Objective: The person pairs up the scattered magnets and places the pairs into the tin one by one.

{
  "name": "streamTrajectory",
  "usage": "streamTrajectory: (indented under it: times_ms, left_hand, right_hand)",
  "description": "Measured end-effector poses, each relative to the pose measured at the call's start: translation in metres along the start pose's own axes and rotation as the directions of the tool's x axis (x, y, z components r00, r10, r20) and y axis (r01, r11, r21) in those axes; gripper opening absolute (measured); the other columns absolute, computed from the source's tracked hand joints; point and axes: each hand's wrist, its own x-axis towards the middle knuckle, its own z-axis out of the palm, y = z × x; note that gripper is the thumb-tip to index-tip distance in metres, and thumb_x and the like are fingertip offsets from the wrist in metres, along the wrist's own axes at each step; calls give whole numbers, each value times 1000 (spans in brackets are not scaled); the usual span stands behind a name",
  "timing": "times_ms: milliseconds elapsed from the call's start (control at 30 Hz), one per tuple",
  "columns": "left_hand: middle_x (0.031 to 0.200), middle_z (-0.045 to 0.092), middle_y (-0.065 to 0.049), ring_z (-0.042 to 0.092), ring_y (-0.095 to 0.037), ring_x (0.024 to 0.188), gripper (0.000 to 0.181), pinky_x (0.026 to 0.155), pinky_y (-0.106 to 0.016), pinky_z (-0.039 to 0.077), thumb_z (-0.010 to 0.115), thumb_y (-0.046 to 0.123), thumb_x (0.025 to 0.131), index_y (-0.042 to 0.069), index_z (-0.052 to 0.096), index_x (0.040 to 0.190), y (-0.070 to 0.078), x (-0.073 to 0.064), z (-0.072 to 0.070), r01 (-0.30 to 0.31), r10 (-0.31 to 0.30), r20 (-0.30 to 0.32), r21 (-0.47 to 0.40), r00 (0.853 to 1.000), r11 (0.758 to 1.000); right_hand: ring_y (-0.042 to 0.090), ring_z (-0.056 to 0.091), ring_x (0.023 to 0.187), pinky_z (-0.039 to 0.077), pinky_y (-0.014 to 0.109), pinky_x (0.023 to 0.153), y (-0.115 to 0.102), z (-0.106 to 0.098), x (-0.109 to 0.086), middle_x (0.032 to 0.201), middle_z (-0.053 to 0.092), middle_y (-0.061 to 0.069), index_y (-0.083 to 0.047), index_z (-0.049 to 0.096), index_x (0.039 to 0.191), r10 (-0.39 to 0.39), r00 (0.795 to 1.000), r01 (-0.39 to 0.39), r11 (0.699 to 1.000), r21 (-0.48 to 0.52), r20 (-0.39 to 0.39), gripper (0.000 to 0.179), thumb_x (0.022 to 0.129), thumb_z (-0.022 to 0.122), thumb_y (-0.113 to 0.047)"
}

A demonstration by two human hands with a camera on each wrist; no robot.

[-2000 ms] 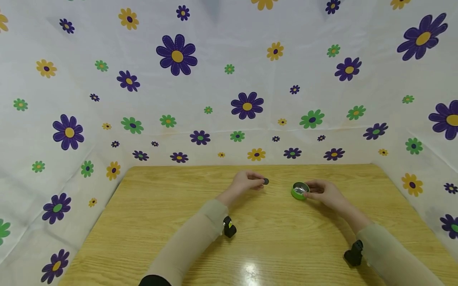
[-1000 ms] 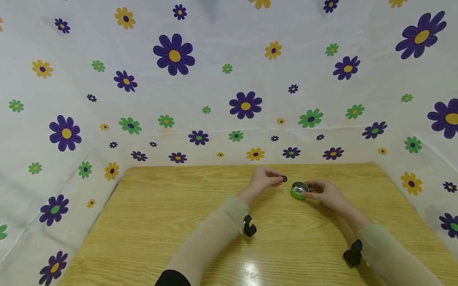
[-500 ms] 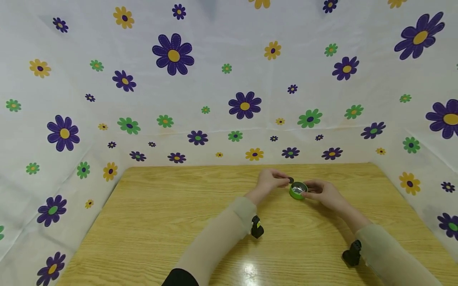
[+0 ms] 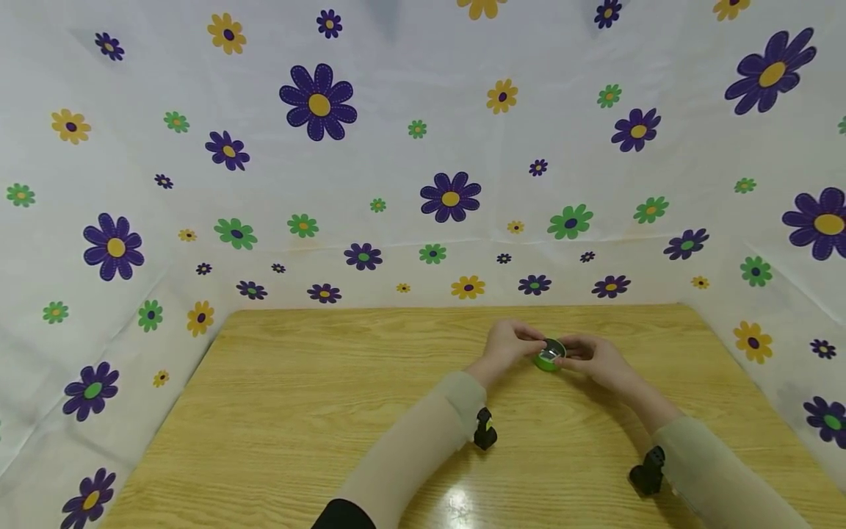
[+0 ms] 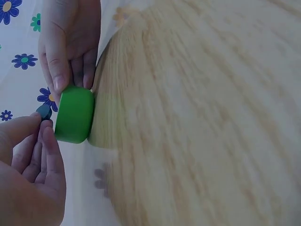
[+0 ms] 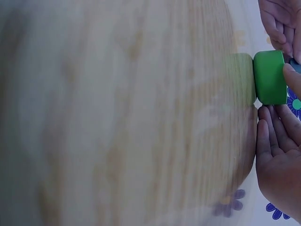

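Observation:
A small round bowl (image 4: 548, 364), bright green outside with a shiny metallic inside, stands on the wooden table. My right hand (image 4: 600, 360) holds it from the right, thumb at the near rim and fingers along the side. My left hand (image 4: 507, 348) is at the bowl's left rim. Between its thumb and fingers it pinches a small dark blue-grey piece, rounded and flat (image 5: 43, 111), close over the bowl's opening in the left wrist view. The green wall of the bowl also shows in the right wrist view, with the right fingers (image 6: 277, 127) against it.
The wooden table (image 4: 330, 411) reaches back to a white cloth backdrop (image 4: 390, 162) printed with purple, yellow and green flowers. The cloth also hangs at both sides. Black wrist cameras sit on both sleeves.
My left hand has moved right with the small dark piece, from the table's middle to the bowl's rim. My right hand stays on the bowl, which has hardly moved.

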Motion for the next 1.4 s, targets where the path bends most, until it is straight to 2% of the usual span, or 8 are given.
streamTrajectory:
  times_ms: [167, 333, 567, 700, 833, 1133, 1400]
  left_hand:
    - [97, 82, -5, 65, -2, 81, 7, 72, -15, 55, 85, 8, 91, 7, 85, 98, -2, 2, 1, -19, 19, -10, 68, 1000, 998]
    - [95, 82, -3, 66, -2, 82, 3, 77, -15, 56, 85, 9, 92, 11, 85, 95, -3, 7, 1, -80, 78, 13, 158, 997, 984]
    - [96, 82, -3, 66, 0, 79, 4, 74, -11, 55, 83, 7, 93, 10, 85, 96, -2, 10, 1, -141, 128, 73, 237, 989, 961]
    - [99, 81, -4, 66, 0, 79, 3, 72, -10, 54, 81, 7, 94, 7, 84, 96, 0, 9, 0, -173, 150, 106, 266, 983, 948]
    - [99, 82, -6, 66, -1, 79, 4, 72, -9, 54, 81, 7, 95, 5, 84, 97, 1, 8, -1, -188, 163, 113, 259, 980, 948]
    - [100, 81, -7, 66, -2, 80, 6, 73, -10, 54, 80, 7, 95, 5, 83, 100, 1, 5, -4, -176, 152, 124, 216, 981, 960]
    - [102, 81, -5, 66, -2, 84, 7, 78, -13, 55, 79, 11, 97, 8, 83, 102, 0, 4, -12, -158, 136, 124, 189, 983, 969]
  right_hand:
    - [40, 69, 120, 62, 39, 98, 0, 1, -1, 138, 66, 31, 10, 60, 141, -14, 1000, 14, 1000, 4, 17, 53, 102, 75, -22]
    - [41, 68, 122, 62, 39, 98, 0, 1, -2, 139, 65, 31, 11, 58, 142, -8, 1000, 8, 1000, 5, 19, 53, 103, 74, -21]
    - [41, 69, 121, 60, 23, 91, 1, 1, -1, 139, 66, 31, 10, 59, 142, -8, 1000, 8, 1000, 5, 18, 53, 102, 75, -21]
    - [41, 69, 121, 58, 20, 90, 0, 1, -2, 139, 66, 31, 10, 59, 142, -8, 1000, 8, 1000, 13, 18, 53, 102, 75, -21]
    - [41, 69, 121, 57, 17, 87, 0, 1, -2, 139, 66, 31, 10, 59, 142, -5, 1000, 5, 1000, 21, 18, 53, 102, 75, -21]
    - [41, 69, 121, 54, 13, 86, 1, 1, -2, 139, 66, 31, 10, 59, 141, -12, 1000, 12, 1000, 24, 20, 52, 102, 75, -20]
    - [40, 69, 121, 55, 15, 87, 0, 1, -3, 139, 65, 30, 10, 59, 142, -4, 1000, 4, 1000, 18, 18, 53, 102, 75, -21]
